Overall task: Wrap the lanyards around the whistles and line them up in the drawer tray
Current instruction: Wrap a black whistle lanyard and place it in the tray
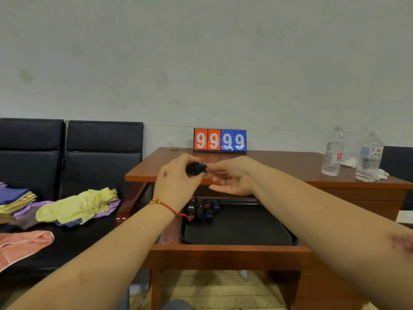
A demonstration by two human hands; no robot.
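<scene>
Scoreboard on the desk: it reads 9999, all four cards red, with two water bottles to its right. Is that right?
Not quite. In the head view the scoreboard reads 9999, but only the two left cards are red; the two right ones are blue. The two water bottles do stand to its right on the desk.

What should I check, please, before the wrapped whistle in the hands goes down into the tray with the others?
1. Whistle held securely: ok, the left hand grips it and the right hand pinches its end.
2. Lanyard fully wound, no loose tail: cannot tell, the bundle is dark and partly hidden by fingers.
3. Tray reachable: ok, it lies in the open drawer below the hands.
4. Free space beside the row of whistles: ok, bare tray to its right.
5. Row straight: cannot tell, the left wrist partly covers it.
</scene>
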